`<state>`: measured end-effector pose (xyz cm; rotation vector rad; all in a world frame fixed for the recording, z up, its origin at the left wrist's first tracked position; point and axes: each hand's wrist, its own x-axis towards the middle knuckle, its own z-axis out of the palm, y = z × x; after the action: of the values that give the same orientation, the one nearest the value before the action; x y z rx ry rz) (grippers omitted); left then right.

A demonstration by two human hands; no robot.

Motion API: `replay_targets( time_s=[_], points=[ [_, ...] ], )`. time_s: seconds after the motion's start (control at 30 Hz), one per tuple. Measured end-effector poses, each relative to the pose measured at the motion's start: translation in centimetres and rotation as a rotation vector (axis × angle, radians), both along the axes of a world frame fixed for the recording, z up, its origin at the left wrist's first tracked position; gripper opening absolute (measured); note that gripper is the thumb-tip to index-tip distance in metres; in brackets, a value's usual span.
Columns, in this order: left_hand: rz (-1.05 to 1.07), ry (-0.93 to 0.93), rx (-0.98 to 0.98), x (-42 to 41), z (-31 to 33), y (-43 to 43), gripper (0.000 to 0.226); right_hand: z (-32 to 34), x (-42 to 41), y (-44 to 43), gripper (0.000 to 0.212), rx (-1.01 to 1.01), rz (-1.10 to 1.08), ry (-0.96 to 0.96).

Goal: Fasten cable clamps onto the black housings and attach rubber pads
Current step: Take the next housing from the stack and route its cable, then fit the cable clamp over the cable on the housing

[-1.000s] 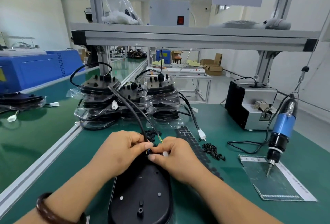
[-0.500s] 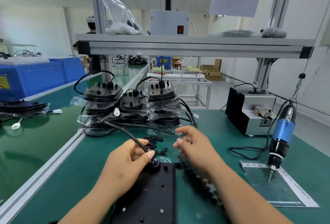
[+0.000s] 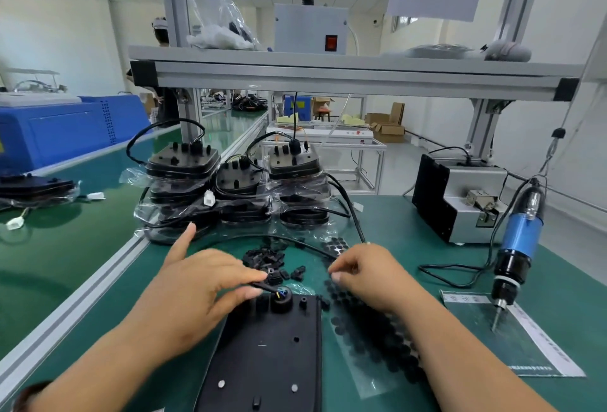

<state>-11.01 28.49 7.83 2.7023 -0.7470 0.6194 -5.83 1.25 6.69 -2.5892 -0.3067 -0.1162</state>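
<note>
On the green bench mat (image 3: 410, 247), under an aluminium frame shelf (image 3: 328, 75) in a bright white workshop, the black housing (image 3: 269, 356) lies flat at the near edge. The left hand (image 3: 193, 293) pinches the cable (image 3: 264, 287) between thumb and finger, index finger stretched out. The right hand (image 3: 371, 277) curls its fingertips together over the rubber pad sheet (image 3: 371, 326), though I cannot tell whether they grip a pad. Loose cable clamps (image 3: 264, 257) lie just beyond the housing.

The green surface (image 3: 394, 224) carries a black housing (image 3: 272, 356) at its near edge, a sheet of rubber pads (image 3: 371, 339) just right of it, loose cable clamps (image 3: 264, 257) beyond, bagged housing stacks (image 3: 236, 195) far left, and a grey machine (image 3: 460, 201) far right.
</note>
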Motion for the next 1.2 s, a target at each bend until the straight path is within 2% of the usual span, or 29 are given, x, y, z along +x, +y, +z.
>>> replay_targets(
  time_s=[0.07,0.2,0.27,0.37,0.5,0.6,0.7,0.8,0.9,0.97,1.03,1.13,1.2],
  points=[
    [-0.026,0.064,-0.035,0.1,-0.2,-0.1,0.046,-0.2,-0.5,0.5,0.013,-0.037,0.081,0.058],
    [-0.043,0.18,-0.224,0.0,-1.3,-0.6,0.031,-0.1,-0.8,0.6,0.007,-0.019,0.088,0.073],
    [-0.031,0.18,-0.268,-0.2,-1.7,-0.8,0.031,-0.2,-1.0,0.7,0.006,-0.059,0.107,0.094],
    [-0.014,0.146,-0.299,-0.4,-1.9,-1.1,0.029,-0.6,-1.1,1.3,0.019,-0.138,0.101,0.077],
    [-0.002,0.109,-0.294,-0.8,-2.1,-1.6,0.023,-0.8,-1.0,1.6,0.013,-0.127,0.072,0.055],
    [0.011,0.081,-0.239,-1.4,-2.1,-2.6,0.03,-0.7,-0.9,1.5,0.002,-0.005,0.014,0.02],
    [0.01,0.158,-0.218,-1.0,-0.7,-3.1,0.037,-0.5,-1.0,1.8,0.016,0.149,0.006,-0.053],
    [0.011,0.259,-0.422,1.4,1.3,-3.7,0.018,0.0,-1.3,2.8,0.018,0.305,0.068,-0.144],
    [-0.031,0.477,-0.507,3.6,2.0,-5.8,0.02,0.5,-1.6,3.8,0.01,0.357,0.13,-0.227],
    [-0.092,0.639,-0.641,4.2,1.7,-6.8,0.016,0.6,-1.7,4.2,0.007,0.385,0.14,-0.247],
    [-0.123,0.718,-0.782,4.5,1.4,-6.7,0.012,0.6,-1.7,4.3,0.01,0.501,0.134,-0.21],
    [-0.079,0.696,-0.942,5.3,1.0,-5.7,0.013,0.5,-1.4,4.0,0.017,0.716,0.109,-0.135],
    [0.029,0.584,-0.816,5.8,0.5,-5.1,0.014,0.4,-1.3,3.9,0.018,0.786,0.098,-0.103]
  ],
)
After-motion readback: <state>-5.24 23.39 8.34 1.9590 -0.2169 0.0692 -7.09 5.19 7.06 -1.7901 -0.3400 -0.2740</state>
